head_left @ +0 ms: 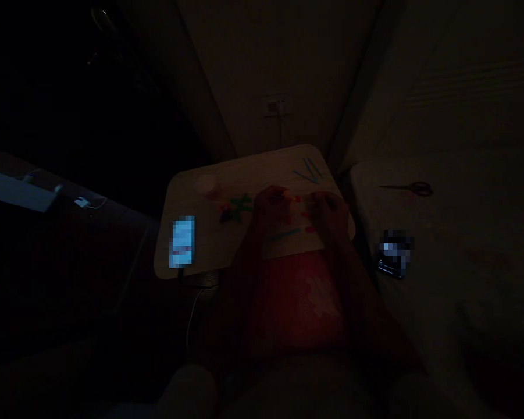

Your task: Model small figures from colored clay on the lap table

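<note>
Under both hands (268, 205) (332, 210) — table (213, 241), room (253, 58) dark

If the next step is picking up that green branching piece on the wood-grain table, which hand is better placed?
Probably the left hand: it is right beside the green branching piece, while the right hand is farther off, beyond the left. It's too dark to tell what either holds.

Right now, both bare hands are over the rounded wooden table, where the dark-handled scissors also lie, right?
No: the head view shows the dark-handled scissors on the separate dim surface right of the rounded wooden table. The bare left hand and bare right hand are over the table, as stated.
</note>
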Action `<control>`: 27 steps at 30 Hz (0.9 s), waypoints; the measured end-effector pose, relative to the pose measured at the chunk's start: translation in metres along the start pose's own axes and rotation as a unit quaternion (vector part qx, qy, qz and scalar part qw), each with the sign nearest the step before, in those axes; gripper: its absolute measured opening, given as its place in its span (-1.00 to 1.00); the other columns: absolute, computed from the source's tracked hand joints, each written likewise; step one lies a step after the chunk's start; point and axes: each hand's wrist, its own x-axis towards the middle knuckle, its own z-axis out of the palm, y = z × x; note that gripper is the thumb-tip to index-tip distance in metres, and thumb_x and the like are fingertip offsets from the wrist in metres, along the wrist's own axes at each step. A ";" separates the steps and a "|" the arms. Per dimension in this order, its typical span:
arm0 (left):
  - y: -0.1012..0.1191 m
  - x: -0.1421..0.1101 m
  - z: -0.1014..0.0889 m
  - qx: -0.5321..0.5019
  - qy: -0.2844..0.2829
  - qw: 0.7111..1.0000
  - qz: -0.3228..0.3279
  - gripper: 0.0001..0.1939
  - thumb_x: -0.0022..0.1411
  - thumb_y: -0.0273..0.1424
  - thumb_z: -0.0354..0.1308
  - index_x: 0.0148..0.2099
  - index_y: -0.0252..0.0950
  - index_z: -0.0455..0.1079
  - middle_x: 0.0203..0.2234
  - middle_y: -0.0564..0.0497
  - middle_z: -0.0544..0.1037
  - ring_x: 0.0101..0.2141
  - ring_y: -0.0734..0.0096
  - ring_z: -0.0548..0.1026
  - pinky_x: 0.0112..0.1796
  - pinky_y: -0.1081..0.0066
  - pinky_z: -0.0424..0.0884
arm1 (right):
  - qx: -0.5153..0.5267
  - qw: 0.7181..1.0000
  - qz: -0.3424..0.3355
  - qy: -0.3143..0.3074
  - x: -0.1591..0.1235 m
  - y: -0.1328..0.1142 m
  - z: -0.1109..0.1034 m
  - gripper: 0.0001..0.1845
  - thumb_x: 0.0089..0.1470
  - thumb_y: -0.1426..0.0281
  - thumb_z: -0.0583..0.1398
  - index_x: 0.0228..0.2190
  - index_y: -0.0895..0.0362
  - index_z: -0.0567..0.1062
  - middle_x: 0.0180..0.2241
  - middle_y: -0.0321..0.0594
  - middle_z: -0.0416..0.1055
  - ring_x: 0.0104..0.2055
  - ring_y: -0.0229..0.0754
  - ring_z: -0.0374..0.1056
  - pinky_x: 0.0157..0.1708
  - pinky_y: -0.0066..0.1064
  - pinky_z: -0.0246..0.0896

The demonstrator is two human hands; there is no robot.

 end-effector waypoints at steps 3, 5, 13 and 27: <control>-0.005 0.011 -0.001 0.074 0.019 0.997 -0.004 -0.72 0.11 -0.41 0.39 -0.11 -0.25 0.50 -0.34 0.00 0.62 -0.32 0.31 0.60 -0.24 0.32 0.52 | -0.065 0.996 -0.053 0.018 0.004 0.003 -0.006 -0.70 0.09 0.15 0.23 -0.40 0.13 0.59 -0.41 -0.22 0.55 -0.31 -0.13 0.44 -0.27 -0.32 0.32; -0.008 0.015 -0.002 0.153 0.028 0.988 0.020 -0.77 0.13 -0.43 0.38 -0.15 -0.24 0.49 -0.30 -0.02 0.62 -0.24 0.25 0.59 -0.14 0.24 0.51 | -0.088 0.994 -0.068 0.017 0.005 0.005 -0.009 -0.72 0.10 0.19 0.21 -0.39 0.14 0.59 -0.41 -0.21 0.55 -0.31 -0.12 0.44 -0.26 -0.32 0.31; -0.007 -0.007 -0.023 0.252 0.131 0.955 0.087 -0.94 0.27 -0.47 0.21 -0.19 -0.24 0.46 -0.18 -0.06 0.54 -0.13 0.24 0.50 0.00 0.22 0.43 | -0.203 0.969 -0.133 -0.050 0.002 0.012 -0.022 -0.72 0.16 0.22 0.20 -0.30 0.11 0.65 -0.29 -0.14 0.63 -0.26 -0.05 0.49 -0.21 -0.25 0.35; -0.020 -0.059 -0.021 0.333 -0.011 0.934 0.129 -0.88 0.36 -0.37 0.23 -0.10 -0.26 0.54 -0.17 -0.11 0.55 -0.09 0.15 0.49 0.04 0.15 0.41 | -0.447 0.836 -0.232 -0.216 -0.023 -0.001 0.017 -0.79 0.23 0.32 0.25 -0.17 0.09 0.68 -0.12 0.01 0.56 -0.05 0.08 0.43 -0.14 -0.20 0.31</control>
